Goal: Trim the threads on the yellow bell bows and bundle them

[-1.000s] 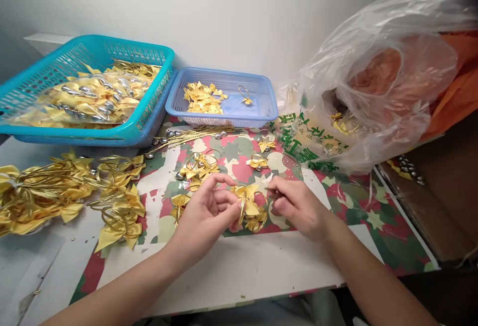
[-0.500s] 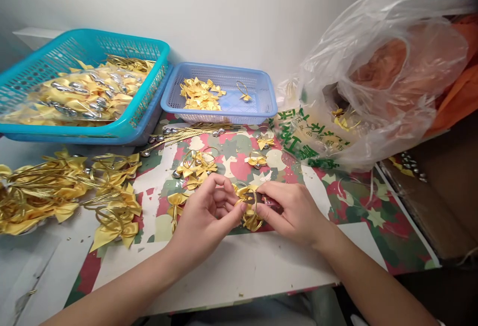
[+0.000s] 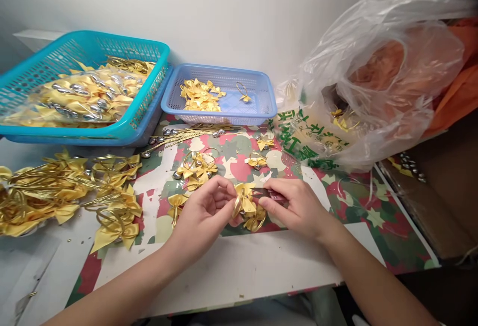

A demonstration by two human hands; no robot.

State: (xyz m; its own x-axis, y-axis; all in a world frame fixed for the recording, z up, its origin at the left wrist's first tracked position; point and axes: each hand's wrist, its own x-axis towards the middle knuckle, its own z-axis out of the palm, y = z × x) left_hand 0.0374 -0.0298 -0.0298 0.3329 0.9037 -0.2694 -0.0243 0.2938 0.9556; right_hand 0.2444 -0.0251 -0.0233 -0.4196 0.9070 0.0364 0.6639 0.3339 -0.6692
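Note:
Between the thumb and fingers of my left hand (image 3: 207,209), which is closed, is a yellow ribbon bow (image 3: 245,200) with a gold wire loop. My right hand (image 3: 297,206) is wrapped round a pair of dark snips (image 3: 263,193) with some red on them. The blades point left, their tips close beside the bow; whether they touch it I cannot tell. Just below, another gold bow with a wire loop (image 3: 256,220) lies on the table. Several finished-looking bows with silver bells (image 3: 196,166) lie behind my left hand.
At the back left, a turquoise basket (image 3: 149,94) holds bagged bows and bells. Beside it stands a blue basket (image 3: 224,117) with loose bows. A heap of wired bows (image 3: 48,191) lies at left. A clear plastic bag (image 3: 336,132) and a cardboard box (image 3: 421,206) are at right.
The bow in my left hand has turned, its loop now by the left fingertips. My right hand has drawn slightly right, baring the snips' blades.

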